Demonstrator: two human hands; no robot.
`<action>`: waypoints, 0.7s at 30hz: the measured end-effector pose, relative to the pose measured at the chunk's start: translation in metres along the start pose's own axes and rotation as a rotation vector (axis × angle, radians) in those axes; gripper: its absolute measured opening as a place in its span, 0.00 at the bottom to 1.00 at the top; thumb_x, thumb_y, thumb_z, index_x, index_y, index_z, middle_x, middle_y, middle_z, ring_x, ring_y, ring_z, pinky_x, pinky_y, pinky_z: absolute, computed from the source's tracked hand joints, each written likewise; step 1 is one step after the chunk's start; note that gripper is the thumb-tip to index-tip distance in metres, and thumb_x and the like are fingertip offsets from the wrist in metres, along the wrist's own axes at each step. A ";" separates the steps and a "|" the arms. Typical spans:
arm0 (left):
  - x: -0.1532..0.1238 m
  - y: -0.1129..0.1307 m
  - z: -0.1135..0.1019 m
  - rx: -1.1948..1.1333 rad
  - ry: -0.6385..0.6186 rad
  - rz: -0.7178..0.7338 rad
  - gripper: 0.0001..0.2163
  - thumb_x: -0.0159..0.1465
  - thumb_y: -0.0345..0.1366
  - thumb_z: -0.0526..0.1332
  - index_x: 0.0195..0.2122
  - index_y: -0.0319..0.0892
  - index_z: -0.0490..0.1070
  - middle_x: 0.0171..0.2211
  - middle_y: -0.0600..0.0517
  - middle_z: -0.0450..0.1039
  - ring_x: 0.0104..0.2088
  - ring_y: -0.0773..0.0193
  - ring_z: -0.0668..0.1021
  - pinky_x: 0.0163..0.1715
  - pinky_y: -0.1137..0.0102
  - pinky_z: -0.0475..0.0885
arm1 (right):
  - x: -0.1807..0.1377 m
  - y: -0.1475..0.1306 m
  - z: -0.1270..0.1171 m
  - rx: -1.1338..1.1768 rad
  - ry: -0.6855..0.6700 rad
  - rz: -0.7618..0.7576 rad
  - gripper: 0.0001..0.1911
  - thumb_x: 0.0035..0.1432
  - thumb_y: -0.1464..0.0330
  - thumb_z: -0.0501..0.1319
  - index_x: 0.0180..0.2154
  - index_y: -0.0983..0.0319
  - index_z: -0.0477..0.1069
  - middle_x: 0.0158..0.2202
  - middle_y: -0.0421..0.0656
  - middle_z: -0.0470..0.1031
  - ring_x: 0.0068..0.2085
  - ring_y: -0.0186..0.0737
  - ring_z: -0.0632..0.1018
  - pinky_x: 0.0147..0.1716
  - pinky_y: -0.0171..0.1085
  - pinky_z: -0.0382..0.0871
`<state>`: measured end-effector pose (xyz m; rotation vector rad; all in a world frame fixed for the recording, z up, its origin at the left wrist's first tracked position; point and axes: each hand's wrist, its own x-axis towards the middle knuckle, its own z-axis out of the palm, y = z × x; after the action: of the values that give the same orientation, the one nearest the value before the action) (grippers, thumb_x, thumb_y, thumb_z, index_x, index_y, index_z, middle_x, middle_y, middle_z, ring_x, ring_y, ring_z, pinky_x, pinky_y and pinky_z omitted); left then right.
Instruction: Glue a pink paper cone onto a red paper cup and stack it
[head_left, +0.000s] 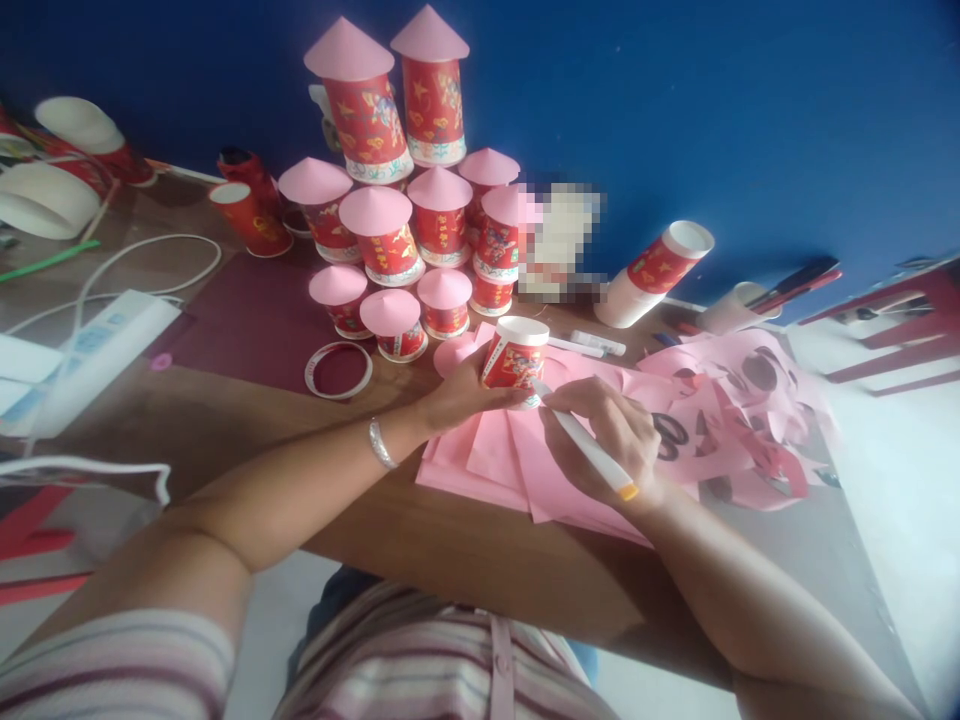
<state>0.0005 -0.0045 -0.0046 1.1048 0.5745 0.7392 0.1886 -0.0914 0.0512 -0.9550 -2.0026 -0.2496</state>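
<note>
My left hand (465,392) grips a red paper cup (517,362) with a white rim, printed with coloured figures. The cup is upright, its open mouth facing up. In my right hand (611,435) is a slim white utility knife (592,450) with a yellow end. Its narrow tip reaches the lower right side of the cup; whether it cuts into the wall is too small to tell. Both hands are above a stack of pink paper sheets (491,460). Behind them, several red paper cups with pink cone tops (375,212) stand in stacked groups.
A cut white-rimmed ring (337,370) lies left of the cups. Stacked paper cups (660,270) lean at the back right, near a pen holder (735,305). Pink scraps with holes (757,400) cover the right side. White cables (142,250) and a white box (105,360) are left.
</note>
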 end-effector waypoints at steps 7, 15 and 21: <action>-0.001 0.000 0.000 0.035 0.000 0.002 0.32 0.54 0.46 0.80 0.56 0.43 0.73 0.49 0.45 0.80 0.53 0.48 0.81 0.55 0.52 0.77 | 0.001 0.000 0.001 -0.023 -0.004 0.009 0.13 0.65 0.78 0.62 0.48 0.57 0.71 0.32 0.38 0.80 0.29 0.36 0.81 0.25 0.35 0.71; 0.001 -0.004 -0.003 0.035 -0.010 0.013 0.32 0.55 0.46 0.80 0.57 0.43 0.72 0.49 0.45 0.80 0.53 0.48 0.82 0.55 0.53 0.77 | -0.001 0.002 0.003 0.015 -0.019 -0.001 0.13 0.64 0.79 0.63 0.47 0.58 0.70 0.32 0.38 0.80 0.30 0.35 0.82 0.26 0.34 0.73; -0.001 0.000 0.000 0.035 0.002 0.005 0.33 0.55 0.46 0.80 0.58 0.44 0.72 0.49 0.45 0.80 0.53 0.47 0.82 0.56 0.50 0.77 | -0.003 0.003 0.001 0.010 -0.009 -0.006 0.12 0.65 0.78 0.63 0.48 0.58 0.72 0.33 0.39 0.80 0.30 0.36 0.81 0.26 0.35 0.74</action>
<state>-0.0001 -0.0052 -0.0045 1.1387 0.5888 0.7367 0.1915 -0.0901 0.0482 -0.9459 -2.0135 -0.2389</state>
